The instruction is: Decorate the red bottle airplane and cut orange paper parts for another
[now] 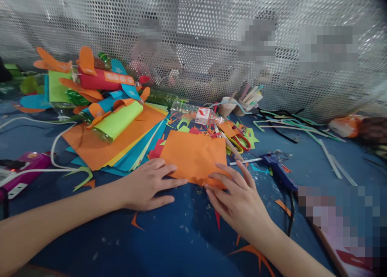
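A sheet of orange paper (193,152) lies in front of me on the blue table. My left hand (154,184) rests at its lower left edge, fingers stretched out and lying flat. At the lower right edge, my right hand (236,192) touches the sheet with spread fingers. Neither hand grips anything. To the left is a fanned stack of coloured paper (87,144), with a plastic bottle wrapped in lime green paper (119,121) lying on it. Scissors with yellow and red handles (242,142) lie partly hidden beyond the sheet.
Further left are more paper-covered bottles (102,79) and a purple power strip (33,172) with white cables. A clear bottle (184,109) lies behind paper scraps. To the right sits a blue glue gun (279,172). A perforated metal screen (205,39) stands behind the table.
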Motion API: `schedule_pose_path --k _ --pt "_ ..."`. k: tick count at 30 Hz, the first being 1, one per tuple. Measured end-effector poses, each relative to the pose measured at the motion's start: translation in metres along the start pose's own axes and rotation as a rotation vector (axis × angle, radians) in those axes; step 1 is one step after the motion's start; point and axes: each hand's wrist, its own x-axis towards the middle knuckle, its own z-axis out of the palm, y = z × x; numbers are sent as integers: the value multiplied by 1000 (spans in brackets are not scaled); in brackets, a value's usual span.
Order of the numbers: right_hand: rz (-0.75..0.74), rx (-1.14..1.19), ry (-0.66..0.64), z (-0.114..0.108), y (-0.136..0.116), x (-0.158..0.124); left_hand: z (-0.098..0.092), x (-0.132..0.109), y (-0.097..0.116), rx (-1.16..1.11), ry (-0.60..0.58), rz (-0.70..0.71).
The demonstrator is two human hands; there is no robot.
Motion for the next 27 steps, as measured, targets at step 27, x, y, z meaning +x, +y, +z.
schedule_pose_path --k 27 --pt "52 -241 -30 -8 6 -10 -14 -4 -24 30 65 -152"
